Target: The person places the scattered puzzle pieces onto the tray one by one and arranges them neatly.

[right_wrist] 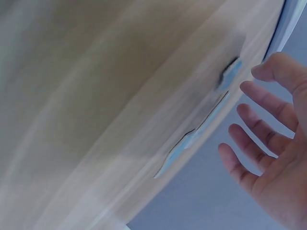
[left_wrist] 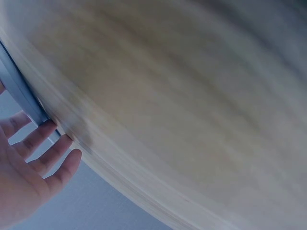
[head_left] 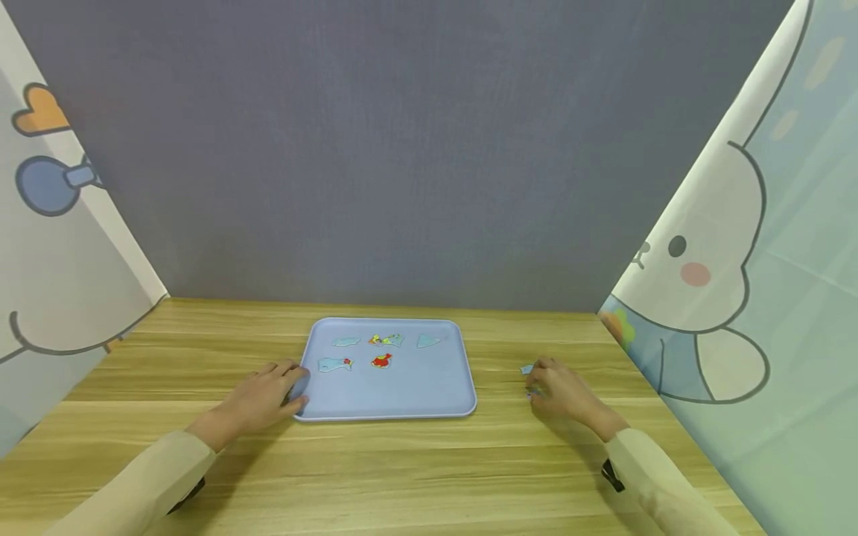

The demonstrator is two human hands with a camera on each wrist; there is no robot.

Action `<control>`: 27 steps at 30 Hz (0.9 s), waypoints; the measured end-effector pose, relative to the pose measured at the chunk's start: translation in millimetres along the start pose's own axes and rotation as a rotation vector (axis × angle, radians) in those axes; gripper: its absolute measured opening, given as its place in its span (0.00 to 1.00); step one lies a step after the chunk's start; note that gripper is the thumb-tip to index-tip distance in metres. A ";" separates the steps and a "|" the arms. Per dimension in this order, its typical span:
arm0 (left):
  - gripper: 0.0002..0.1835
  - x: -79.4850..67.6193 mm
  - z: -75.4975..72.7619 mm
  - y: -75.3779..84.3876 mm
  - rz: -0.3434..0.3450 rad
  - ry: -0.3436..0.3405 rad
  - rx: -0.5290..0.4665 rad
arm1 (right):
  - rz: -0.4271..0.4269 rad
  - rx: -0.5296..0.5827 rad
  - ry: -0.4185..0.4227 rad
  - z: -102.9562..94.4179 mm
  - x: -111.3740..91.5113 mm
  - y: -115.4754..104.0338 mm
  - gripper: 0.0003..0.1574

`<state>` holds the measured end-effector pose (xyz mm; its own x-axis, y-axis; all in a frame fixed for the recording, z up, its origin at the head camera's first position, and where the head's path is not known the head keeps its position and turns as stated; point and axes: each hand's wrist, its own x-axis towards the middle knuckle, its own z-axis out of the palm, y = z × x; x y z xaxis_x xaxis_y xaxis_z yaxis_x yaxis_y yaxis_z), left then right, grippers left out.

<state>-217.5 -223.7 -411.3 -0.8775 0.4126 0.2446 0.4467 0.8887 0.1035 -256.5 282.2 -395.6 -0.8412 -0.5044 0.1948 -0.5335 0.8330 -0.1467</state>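
A pale blue tray (head_left: 415, 387) lies on the wooden table with several flat, irregular cut-out pieces on its far left half. Most are light blue; one is a red piece (head_left: 382, 361), another a patterned yellow-and-orange piece (head_left: 387, 341). My left hand (head_left: 261, 394) touches the tray's left edge, its fingers extended at the rim in the left wrist view. To the right of the tray, my right hand (head_left: 563, 391) hovers low over loose pieces, fingers gently bent and holding nothing. A light blue piece (head_left: 526, 368) shows beside its fingertips; the right wrist view shows another piece (right_wrist: 231, 73) below the thumb.
A grey upright panel (head_left: 389, 149) stands along the table's far edge. Printed cartoon cloths flank it, with a white bear-like figure on the right cloth (head_left: 710, 238). Bare wood (head_left: 402, 476) runs along the near side of the tray.
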 end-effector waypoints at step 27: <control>0.23 0.7 -0.2 1.5 -0.005 -0.009 0.007 | 0.016 0.040 -0.089 -0.5 -4.2 2.6 0.15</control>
<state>-217.5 -222.1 -410.7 -0.8812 0.4101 0.2351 0.4412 0.8920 0.0980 -254.3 286.6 -396.3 -0.8533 -0.5106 0.1059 -0.5214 0.8323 -0.1883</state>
